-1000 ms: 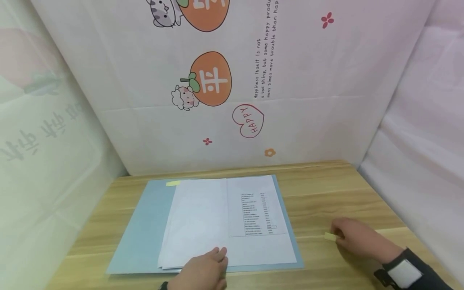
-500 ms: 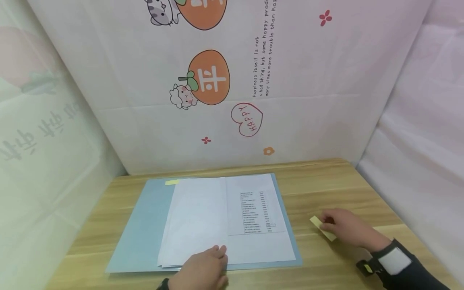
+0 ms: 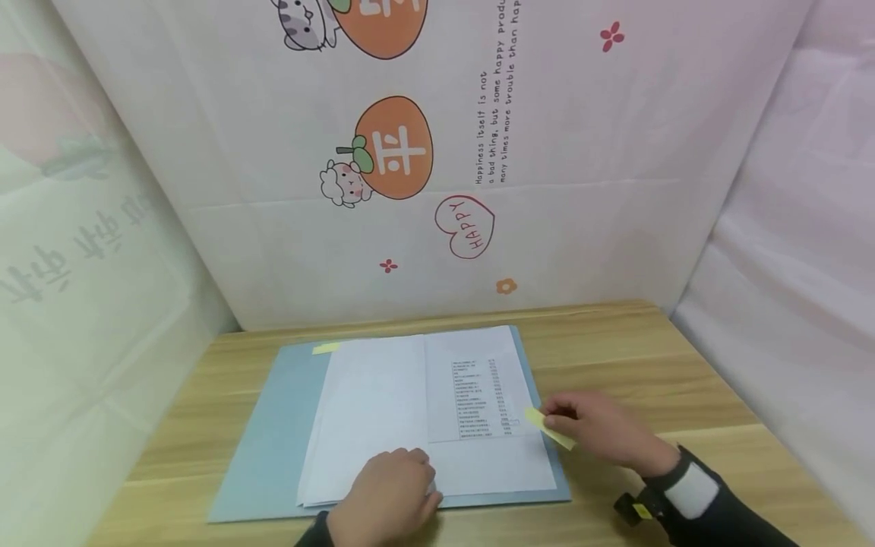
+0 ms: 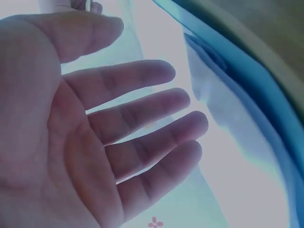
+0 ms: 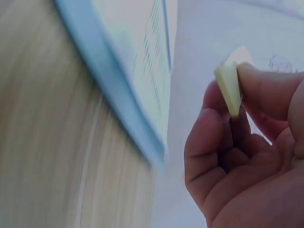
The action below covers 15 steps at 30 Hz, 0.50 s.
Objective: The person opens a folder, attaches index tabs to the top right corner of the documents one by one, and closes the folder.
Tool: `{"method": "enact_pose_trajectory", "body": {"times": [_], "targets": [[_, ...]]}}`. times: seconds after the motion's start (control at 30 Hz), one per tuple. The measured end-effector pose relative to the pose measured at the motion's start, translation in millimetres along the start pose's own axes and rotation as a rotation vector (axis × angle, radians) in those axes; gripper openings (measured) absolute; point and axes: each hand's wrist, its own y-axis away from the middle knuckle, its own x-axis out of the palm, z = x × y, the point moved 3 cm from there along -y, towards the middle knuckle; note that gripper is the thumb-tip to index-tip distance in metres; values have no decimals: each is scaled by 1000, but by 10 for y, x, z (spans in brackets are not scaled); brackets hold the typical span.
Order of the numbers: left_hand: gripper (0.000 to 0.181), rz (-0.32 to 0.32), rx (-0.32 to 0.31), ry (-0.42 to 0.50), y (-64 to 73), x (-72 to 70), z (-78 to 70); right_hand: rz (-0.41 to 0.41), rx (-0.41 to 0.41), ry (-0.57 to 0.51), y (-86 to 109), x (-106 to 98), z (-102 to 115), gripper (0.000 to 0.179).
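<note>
My right hand (image 3: 608, 429) pinches a yellow sticky note strip (image 3: 550, 430) between thumb and fingertips, just over the right edge of the open blue folder (image 3: 263, 441). In the right wrist view the yellow strip (image 5: 232, 88) sticks out past the thumb. My left hand (image 3: 390, 490) is at the near edge of the white papers (image 3: 372, 403) inside the folder. Its fingers look extended and slightly spread in the left wrist view. The right-hand sheet (image 3: 488, 463) carries a printed table of text. Another yellow sticky tab (image 3: 325, 348) juts from the top left of the papers.
The folder lies on a wood-grain table (image 3: 615, 349). A white cloth with printed cartoons (image 3: 588, 152) hangs behind it. Cloth walls stand at the left (image 3: 102, 327) and right (image 3: 800, 304). Both forearms wear dark sleeves, and a strap circles the right wrist (image 3: 683, 486).
My right hand has carried the yellow sticky note strip left, from the bare table to the folder's right edge. My left hand has shifted slightly at the papers' near edge.
</note>
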Motion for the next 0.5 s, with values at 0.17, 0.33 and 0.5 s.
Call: {"method": "enact_pose_trajectory", "body": {"times": [0.17, 0.33, 0.5], "targets": [[23, -86, -26, 195, -65, -99, -48, 6, -24, -76, -95, 174, 280, 7], [22, -235, -49, 509, -86, -204, -87, 15, -48, -153, -136, 315, 545, 11], [32, -279, -80, 871, -98, -220, -84, 19, -81, -244, -147, 417, 712, 14]]}}
